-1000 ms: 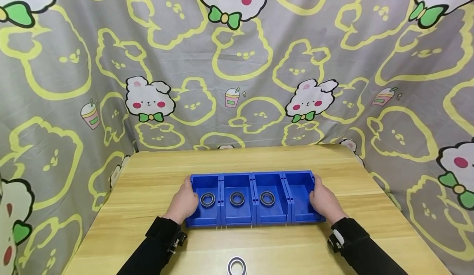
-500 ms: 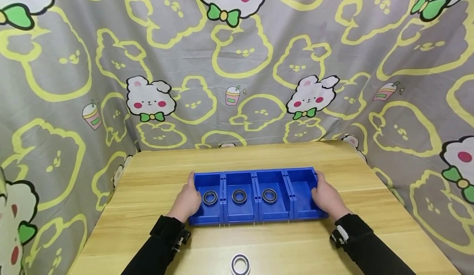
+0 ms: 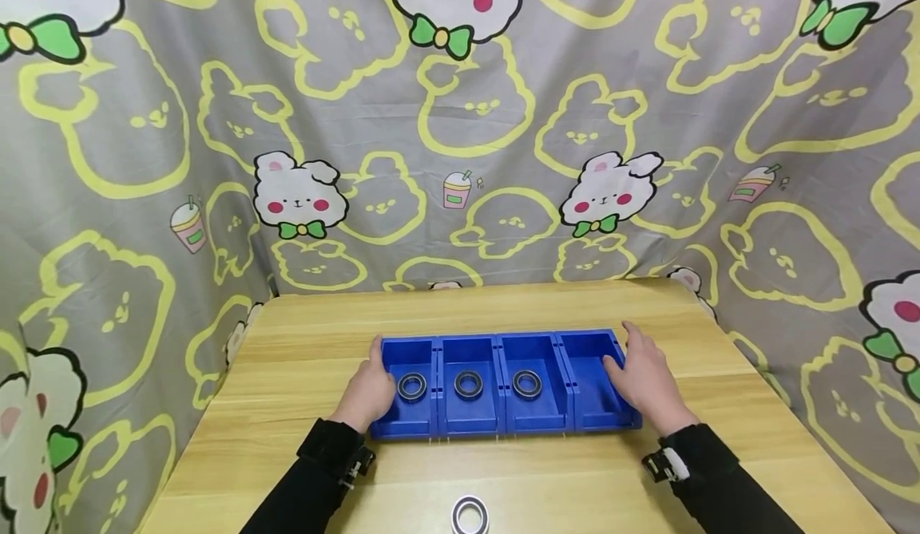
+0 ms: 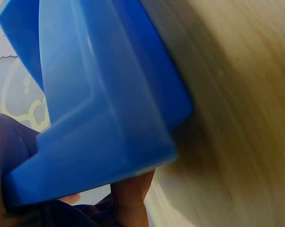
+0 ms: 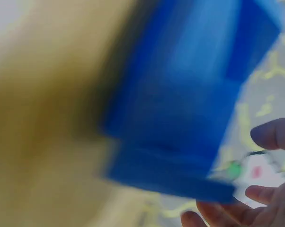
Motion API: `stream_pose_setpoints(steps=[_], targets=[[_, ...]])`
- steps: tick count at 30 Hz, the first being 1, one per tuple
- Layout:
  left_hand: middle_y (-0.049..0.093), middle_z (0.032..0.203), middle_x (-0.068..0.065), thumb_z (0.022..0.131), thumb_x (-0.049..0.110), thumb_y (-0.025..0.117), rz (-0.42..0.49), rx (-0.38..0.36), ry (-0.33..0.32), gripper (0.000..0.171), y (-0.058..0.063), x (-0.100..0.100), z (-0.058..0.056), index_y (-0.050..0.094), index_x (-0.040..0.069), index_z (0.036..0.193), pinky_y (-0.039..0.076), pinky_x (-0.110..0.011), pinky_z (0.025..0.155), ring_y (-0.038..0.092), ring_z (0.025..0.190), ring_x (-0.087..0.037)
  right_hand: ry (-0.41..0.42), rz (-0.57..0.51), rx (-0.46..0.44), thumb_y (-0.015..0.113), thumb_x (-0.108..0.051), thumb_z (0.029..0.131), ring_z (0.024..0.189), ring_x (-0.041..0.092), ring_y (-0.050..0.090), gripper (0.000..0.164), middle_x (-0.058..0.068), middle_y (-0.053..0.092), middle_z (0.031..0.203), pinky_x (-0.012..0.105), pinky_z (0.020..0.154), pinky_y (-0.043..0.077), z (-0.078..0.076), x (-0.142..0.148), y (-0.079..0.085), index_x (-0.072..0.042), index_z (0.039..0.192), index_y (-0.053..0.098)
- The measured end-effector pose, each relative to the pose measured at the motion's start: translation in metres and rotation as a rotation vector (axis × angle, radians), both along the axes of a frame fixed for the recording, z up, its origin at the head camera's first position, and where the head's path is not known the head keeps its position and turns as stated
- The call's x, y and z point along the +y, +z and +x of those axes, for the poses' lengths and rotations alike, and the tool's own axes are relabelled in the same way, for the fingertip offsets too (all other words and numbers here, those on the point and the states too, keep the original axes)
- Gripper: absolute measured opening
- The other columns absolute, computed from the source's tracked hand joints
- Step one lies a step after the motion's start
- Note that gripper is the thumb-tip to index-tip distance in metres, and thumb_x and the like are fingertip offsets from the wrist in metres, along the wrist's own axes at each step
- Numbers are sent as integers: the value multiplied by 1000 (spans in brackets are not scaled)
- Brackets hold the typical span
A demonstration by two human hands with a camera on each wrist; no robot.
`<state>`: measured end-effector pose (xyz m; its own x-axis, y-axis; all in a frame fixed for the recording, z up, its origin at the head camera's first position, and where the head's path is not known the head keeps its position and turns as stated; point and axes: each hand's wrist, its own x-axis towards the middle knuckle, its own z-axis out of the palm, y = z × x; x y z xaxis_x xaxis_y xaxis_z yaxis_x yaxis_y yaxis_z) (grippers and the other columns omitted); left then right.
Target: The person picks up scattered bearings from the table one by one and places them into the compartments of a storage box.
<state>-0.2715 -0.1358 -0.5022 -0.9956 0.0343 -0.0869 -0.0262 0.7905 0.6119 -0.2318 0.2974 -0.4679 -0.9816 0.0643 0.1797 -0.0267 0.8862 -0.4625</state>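
Observation:
A row of joined blue plastic bins (image 3: 467, 424) stands on the wooden table. The three bins from the left each hold one ball bearing: the left bearing (image 3: 401, 388), the middle bearing (image 3: 458, 385) and the right bearing (image 3: 517, 385). The rightmost bin (image 3: 592, 382) holds none. At the row's left end my left hand (image 3: 368, 394) grips the side wall, thumb over the inside and fingers outside. My right hand (image 3: 645, 378) is spread beside the right end; the right wrist view shows its thumb (image 5: 275, 133) away from the blue wall, with other fingers near the lower edge.
Another bearing (image 3: 458, 516) lies on the table (image 3: 345, 310) near its front, below the row. A grey patterned curtain (image 3: 402, 199) hangs behind the table and on both sides.
My right hand has loosened from the right end of the bins and its fingers have spread. The left hand keeps its grip. The view has shifted slightly.

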Motion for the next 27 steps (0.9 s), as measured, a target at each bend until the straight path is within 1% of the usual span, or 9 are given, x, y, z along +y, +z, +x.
stream_pose_setpoints(steps=[2, 5, 7, 10, 15, 17, 20, 23, 27], targets=[[51, 77, -12, 100, 7, 43, 4, -11, 7, 74, -1, 0, 1, 0, 8, 160, 39, -33, 47, 47, 50, -20, 57, 34, 86, 63, -18, 96, 118, 54, 47, 64, 38, 48, 130, 65, 97, 39, 9, -14, 14, 11, 146, 35], [51, 76, -12, 100, 6, 43, 12, -18, 23, 75, -1, 0, 3, 0, 9, 160, 38, -33, 47, 46, 50, -20, 205, 69, 155, 67, -17, 94, 115, 44, 55, 53, 27, 57, 126, 60, 95, 46, 26, -46, 32, 4, 139, 50], [51, 76, -12, 100, 6, 43, 12, -21, 32, 74, -1, -1, 4, 0, 10, 160, 38, -33, 47, 46, 49, -20, 325, 89, 171, 69, -19, 93, 111, 34, 60, 46, 16, 63, 121, 53, 92, 50, 40, -70, 40, -2, 134, 58], [51, 75, -11, 100, 7, 44, 8, -8, 27, 74, -1, 0, 3, 1, 9, 160, 38, -33, 47, 46, 49, -19, 495, 130, 150, 71, -25, 93, 109, 23, 62, 42, 5, 65, 119, 45, 91, 54, 62, -103, 44, -9, 131, 63], [47, 68, -8, 99, 6, 44, 14, 20, 8, 74, -2, 1, 0, 2, 7, 160, 36, -32, 46, 44, 48, -19, 795, 181, 53, 66, -33, 95, 109, 14, 60, 37, -4, 63, 120, 36, 92, 54, 89, -143, 34, -15, 128, 65], [47, 66, -7, 99, 6, 43, 14, 22, 4, 74, -2, 1, -1, 2, 6, 160, 36, -32, 46, 44, 48, -19, 905, 189, -2, 67, -34, 96, 108, 10, 59, 36, -7, 62, 119, 30, 89, 54, 94, -152, 28, -18, 127, 65], [48, 68, -8, 99, 7, 43, 14, 19, 6, 74, -3, 1, -1, 2, 7, 160, 35, -32, 46, 44, 48, -19, 1040, 231, -35, 69, -35, 95, 104, 5, 57, 35, -10, 61, 117, 21, 85, 51, 95, -163, 17, -21, 126, 66], [50, 72, -11, 99, 7, 43, 17, 12, 10, 74, -3, 0, -1, 1, 7, 160, 36, -32, 46, 44, 48, -19, 1140, 258, -41, 72, -33, 94, 103, 3, 55, 35, -9, 61, 119, 13, 82, 46, 95, -171, 5, -22, 126, 66], [51, 77, -13, 100, 8, 43, 23, 0, 15, 73, -3, -1, 1, 2, 8, 160, 36, -32, 46, 43, 48, -19, 1198, 244, -50, 69, -35, 95, 103, 2, 53, 34, -7, 60, 121, 8, 82, 42, 96, -181, -8, -23, 126, 66]])
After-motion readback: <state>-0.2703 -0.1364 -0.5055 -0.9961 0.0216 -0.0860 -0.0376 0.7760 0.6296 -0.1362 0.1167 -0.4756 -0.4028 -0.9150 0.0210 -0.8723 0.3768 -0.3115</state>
